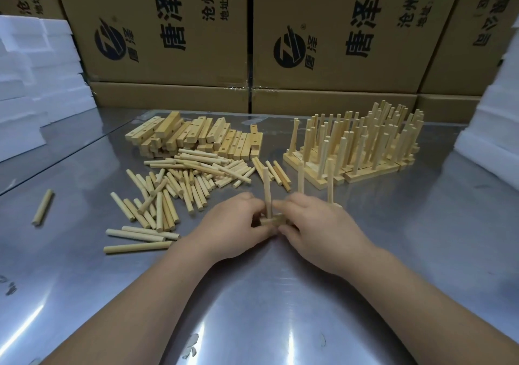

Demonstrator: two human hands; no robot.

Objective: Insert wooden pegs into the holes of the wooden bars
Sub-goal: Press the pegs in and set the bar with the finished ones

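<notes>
1. Low in the middle of the frame, a short bar point(271, 221) lies on the steel desk point(252, 308) with a peg point(266, 190) standing upright in it.
2. The left hand point(236, 230) pinches the peg low down. The right hand point(317, 230) grips the bar, one fingertip against the peg.
3. Loose pegs point(182, 185) lie scattered left of centre, with drilled bars point(196, 137) heaped behind them.
4. Finished bars point(365, 145) with upright pegs are packed together right of centre.
5. Printed cardboard boxes point(168, 27) line the top of the frame. All are closed, so their contents cannot be told.
6. White foam blocks point(33, 70) are stacked at the upper left.
</notes>
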